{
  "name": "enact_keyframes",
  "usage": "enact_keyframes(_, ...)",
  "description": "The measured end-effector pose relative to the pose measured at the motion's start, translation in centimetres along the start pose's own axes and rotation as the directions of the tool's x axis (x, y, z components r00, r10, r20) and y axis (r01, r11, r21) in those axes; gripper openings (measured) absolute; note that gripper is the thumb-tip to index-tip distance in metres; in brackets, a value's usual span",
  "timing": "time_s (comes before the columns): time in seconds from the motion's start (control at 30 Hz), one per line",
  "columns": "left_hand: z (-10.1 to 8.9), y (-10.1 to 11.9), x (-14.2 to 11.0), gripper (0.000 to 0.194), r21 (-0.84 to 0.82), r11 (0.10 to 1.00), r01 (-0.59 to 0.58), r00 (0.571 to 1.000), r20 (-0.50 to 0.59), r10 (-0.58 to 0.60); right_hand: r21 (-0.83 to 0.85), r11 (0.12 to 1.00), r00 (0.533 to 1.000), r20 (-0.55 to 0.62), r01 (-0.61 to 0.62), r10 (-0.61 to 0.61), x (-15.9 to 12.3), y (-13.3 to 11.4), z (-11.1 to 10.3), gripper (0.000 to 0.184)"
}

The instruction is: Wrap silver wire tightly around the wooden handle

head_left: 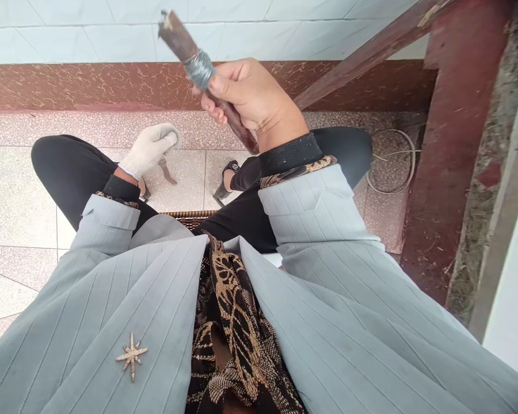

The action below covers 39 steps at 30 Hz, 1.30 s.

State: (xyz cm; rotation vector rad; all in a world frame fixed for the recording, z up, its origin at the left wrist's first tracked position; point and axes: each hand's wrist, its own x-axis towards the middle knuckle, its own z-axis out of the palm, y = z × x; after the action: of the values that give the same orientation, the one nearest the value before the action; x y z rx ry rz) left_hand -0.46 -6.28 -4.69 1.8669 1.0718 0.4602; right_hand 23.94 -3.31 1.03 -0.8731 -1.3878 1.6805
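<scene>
My right hand (246, 95) is bare and closed round a dark wooden handle (185, 43) with a grey metal band, held up in front of me and tilted to the upper left. My left hand (149, 149) wears a white glove and is closed over a small metal blade or tool (168, 171) that pokes out below the fingers, above my left knee. I sit with black trousers and a grey striped jacket, my sandalled feet on the tiled floor.
A dark red wooden post and slanted beam (449, 144) stand at the right. A loop of pale cord (392, 161) lies on the floor near the post. A red speckled skirting (69, 86) runs under white wall tiles ahead.
</scene>
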Motion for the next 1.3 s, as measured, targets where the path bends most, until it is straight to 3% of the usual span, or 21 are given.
enact_keyframes(0.07, 0.3, 0.7, -0.1, 0.019, 0.020, 1.000, 0.016, 0.999, 0.028, -0.016, 0.058, 0.998, 0.983, -0.183, -0.020, 0.030, 0.3, 0.0, 0.4, 0.027)
enact_keyframes(0.13, 0.5, 1.5, -0.3, 0.016, 0.043, 0.999, 0.010, 0.997, 0.075, -0.013, -0.201, 0.963, 0.944, -0.310, -0.180, 0.111, 0.4, 0.0, 0.8, 0.032)
enact_keyframes(0.17, 0.6, 1.9, -0.4, 0.017, 0.051, 0.999, 0.004, 0.996, 0.094, -0.009, -0.382, 0.879, 0.925, -0.351, -0.284, 0.147, 0.5, -0.1, 0.9, 0.034)
enact_keyframes(0.23, 0.4, 2.3, -0.6, 0.017, 0.055, 0.998, -0.004, 0.993, 0.115, -0.002, -0.656, 0.625, 0.901, -0.375, -0.423, 0.217, 0.5, 0.0, 1.0, 0.038)
enact_keyframes(0.3, 0.1, 2.2, -0.7, 0.019, 0.039, 0.999, 0.003, 0.995, 0.100, -0.007, -0.772, 0.446, 0.885, -0.332, -0.453, 0.325, 0.4, 0.1, 0.9, 0.043)
enact_keyframes(0.37, -0.4, 1.8, -0.7, 0.020, 0.001, 1.000, 0.029, 0.998, 0.064, -0.029, -0.821, 0.367, 0.852, -0.248, -0.437, 0.460, 0.4, 0.3, 0.8, 0.044)
enact_keyframes(0.43, -0.8, 1.3, -0.7, 0.023, -0.008, 0.998, 0.060, 0.998, 0.038, -0.059, -0.858, 0.322, 0.788, -0.142, -0.399, 0.599, 0.2, 0.2, 0.7, 0.040)
enact_keyframes(0.57, -1.1, 1.0, -0.6, 0.034, 0.064, 0.994, 0.093, 0.996, 0.002, -0.093, -0.865, 0.365, 0.633, 0.073, -0.344, 0.770, -0.2, -0.3, 1.1, 0.026)
enact_keyframes(0.67, -1.2, 1.4, -0.5, 0.035, 0.075, 0.991, 0.109, 0.994, 0.004, -0.110, -0.828, 0.451, 0.573, 0.202, -0.334, 0.794, -0.5, -0.9, 1.4, 0.025)
enact_keyframes(0.77, -1.0, 1.8, -0.5, 0.038, 0.135, 0.983, 0.122, 0.990, 0.057, -0.130, -0.776, 0.544, 0.588, 0.287, -0.320, 0.756, -0.6, -1.4, 1.2, 0.026)
enact_keyframes(0.87, -0.2, 1.7, -0.3, 0.028, 0.112, 0.987, 0.119, 0.989, 0.069, -0.127, -0.703, 0.659, 0.692, 0.335, -0.269, 0.640, -0.8, -1.7, 0.8, 0.028)
enact_keyframes(0.93, 0.5, 1.5, -0.2, 0.020, 0.037, 0.990, 0.133, 0.987, 0.081, -0.136, -0.657, 0.709, 0.811, 0.254, -0.255, 0.527, -0.9, -1.7, 0.7, 0.030)
enact_keyframes(1.0, 1.1, 1.3, -0.1, 0.015, -0.048, 0.990, 0.135, 0.987, 0.096, -0.130, -0.590, 0.758, 0.906, 0.102, -0.277, 0.410, -0.9, -1.4, 0.9, 0.032)
enact_keyframes(1.1, 1.6, 1.3, -0.1, 0.015, -0.099, 0.989, 0.106, 0.985, 0.144, -0.091, -0.472, 0.817, 0.944, -0.173, -0.330, 0.281, -0.4, -0.7, 1.5, 0.035)
enact_keyframes(1.17, 1.7, 1.4, -0.1, 0.017, -0.051, 0.993, 0.103, 0.980, 0.179, -0.092, -0.500, 0.787, 0.922, -0.320, -0.361, 0.219, 0.0, -0.2, 1.6, 0.037)
enact_keyframes(1.3, 1.3, 1.8, -0.3, 0.020, 0.081, 0.994, 0.072, 0.981, 0.173, -0.086, -0.764, 0.479, 0.900, -0.390, -0.433, 0.193, 0.6, 0.6, 1.3, 0.032)
